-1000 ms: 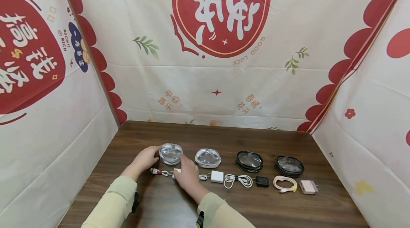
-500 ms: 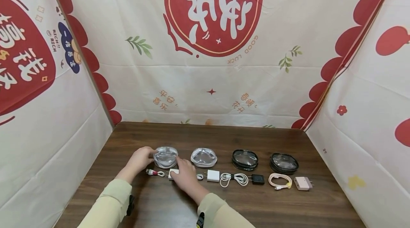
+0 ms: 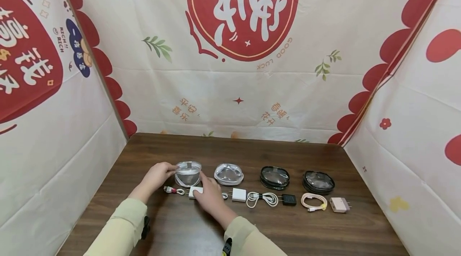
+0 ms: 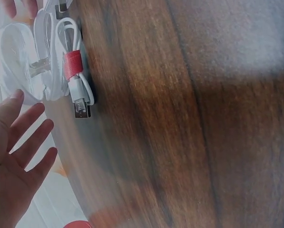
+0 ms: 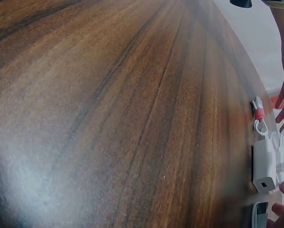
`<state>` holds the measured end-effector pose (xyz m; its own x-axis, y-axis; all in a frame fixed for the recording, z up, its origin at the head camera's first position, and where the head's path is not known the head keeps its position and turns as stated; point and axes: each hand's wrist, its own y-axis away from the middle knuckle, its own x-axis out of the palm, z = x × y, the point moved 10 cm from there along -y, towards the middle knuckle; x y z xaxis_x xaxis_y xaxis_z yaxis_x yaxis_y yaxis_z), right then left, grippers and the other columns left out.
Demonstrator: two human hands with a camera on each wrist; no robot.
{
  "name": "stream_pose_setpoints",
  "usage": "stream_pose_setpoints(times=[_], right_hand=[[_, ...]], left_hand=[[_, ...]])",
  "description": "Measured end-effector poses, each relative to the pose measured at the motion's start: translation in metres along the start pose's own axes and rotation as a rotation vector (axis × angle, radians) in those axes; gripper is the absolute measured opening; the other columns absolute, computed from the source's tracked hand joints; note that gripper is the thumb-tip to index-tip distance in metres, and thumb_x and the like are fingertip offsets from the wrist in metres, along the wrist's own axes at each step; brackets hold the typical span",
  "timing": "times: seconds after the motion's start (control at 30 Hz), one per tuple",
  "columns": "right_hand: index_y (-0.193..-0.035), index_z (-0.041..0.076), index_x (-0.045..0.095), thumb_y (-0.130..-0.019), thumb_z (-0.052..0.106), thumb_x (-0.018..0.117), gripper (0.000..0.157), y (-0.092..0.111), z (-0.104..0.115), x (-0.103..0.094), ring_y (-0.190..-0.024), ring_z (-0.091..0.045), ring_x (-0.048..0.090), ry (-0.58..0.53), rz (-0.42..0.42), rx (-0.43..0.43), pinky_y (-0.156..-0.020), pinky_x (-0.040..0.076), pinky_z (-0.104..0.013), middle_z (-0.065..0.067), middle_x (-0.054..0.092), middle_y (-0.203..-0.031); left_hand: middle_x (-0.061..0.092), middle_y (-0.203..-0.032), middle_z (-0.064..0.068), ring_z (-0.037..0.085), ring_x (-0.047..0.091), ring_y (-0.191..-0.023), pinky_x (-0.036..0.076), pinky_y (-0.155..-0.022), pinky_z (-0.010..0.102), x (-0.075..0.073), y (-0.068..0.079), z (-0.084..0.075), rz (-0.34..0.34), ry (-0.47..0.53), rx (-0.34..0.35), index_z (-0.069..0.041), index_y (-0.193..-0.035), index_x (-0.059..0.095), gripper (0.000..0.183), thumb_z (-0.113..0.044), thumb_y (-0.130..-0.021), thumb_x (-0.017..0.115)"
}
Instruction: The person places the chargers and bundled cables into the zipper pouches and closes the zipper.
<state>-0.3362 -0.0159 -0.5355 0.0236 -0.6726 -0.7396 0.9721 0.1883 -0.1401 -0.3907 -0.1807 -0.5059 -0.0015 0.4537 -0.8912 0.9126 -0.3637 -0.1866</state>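
A clear zip pouch with white trim (image 3: 188, 179) stands on the table, its top edge raised. At its left end is my left hand (image 3: 155, 175); in the left wrist view the thumb overlaps the pouch rim and the other fingers are spread and relaxed. My right hand (image 3: 212, 197) has its fingertips at the pouch's right side, its thumb extended over a white charger (image 3: 195, 193). Before the pouch lies a short white cable with a red tie (image 4: 73, 64). In the right wrist view the right hand is mostly cut off.
Rightward stand a second clear pouch (image 3: 228, 174) and two black-trimmed pouches (image 3: 275, 178). In front of them lie a white charger (image 3: 239, 195), a white cable (image 3: 263, 199), a black charger (image 3: 289, 199), a pink cable (image 3: 313, 201) and a pink charger (image 3: 338, 205).
The left pouch has gone from lying flatter to having its top edge raised, its front panel facing me. Both hands stay at its sides. The head view has shifted slightly.
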Motion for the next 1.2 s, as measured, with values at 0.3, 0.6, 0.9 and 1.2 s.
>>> stream_pose_setpoints(times=[0.3,0.6,0.9,1.2], right_hand=[[-0.131,0.007,0.061,-0.083,0.025,0.060,0.051,0.000,0.008,0.007,-0.124,-0.031,0.047,0.098,0.040,-0.085,-0.099,0.037,-0.053,-0.009,0.055,-0.138],[-0.125,0.008,0.066,-0.083,0.028,0.059,0.047,0.002,0.010,0.014,-0.124,-0.029,0.048,0.158,0.044,-0.095,-0.097,0.040,-0.051,-0.007,0.055,-0.138],[-0.125,0.009,0.065,-0.083,0.028,0.060,0.047,0.002,0.012,0.016,-0.124,-0.030,0.048,0.133,0.027,-0.103,-0.097,0.039,-0.051,-0.008,0.055,-0.137],[-0.126,0.011,0.066,-0.084,0.028,0.059,0.045,-0.001,0.015,0.015,-0.123,-0.030,0.049,0.104,0.050,-0.093,-0.096,0.040,-0.051,-0.008,0.057,-0.135]], left_hand=[[0.071,-0.105,0.015,0.034,0.065,-0.102,0.049,-0.089,0.051,-0.001,-0.001,0.002,0.007,0.029,-0.033,-0.002,-0.109,0.074,0.021,-0.013,-0.092,0.066],[0.071,-0.098,0.014,0.024,0.066,-0.082,0.053,-0.077,0.044,0.004,-0.001,0.021,0.009,0.276,-0.275,0.004,-0.116,0.068,0.025,-0.008,-0.097,0.056],[0.068,-0.084,0.020,0.025,0.069,-0.072,0.058,-0.068,0.036,0.008,0.000,0.021,-0.078,0.664,-0.408,0.015,-0.120,0.057,0.029,-0.006,-0.101,0.049],[0.064,-0.090,0.030,0.040,0.068,-0.081,0.058,-0.069,0.040,0.014,0.003,0.028,-0.130,0.741,-0.477,0.015,-0.120,0.053,0.026,-0.002,-0.102,0.045]])
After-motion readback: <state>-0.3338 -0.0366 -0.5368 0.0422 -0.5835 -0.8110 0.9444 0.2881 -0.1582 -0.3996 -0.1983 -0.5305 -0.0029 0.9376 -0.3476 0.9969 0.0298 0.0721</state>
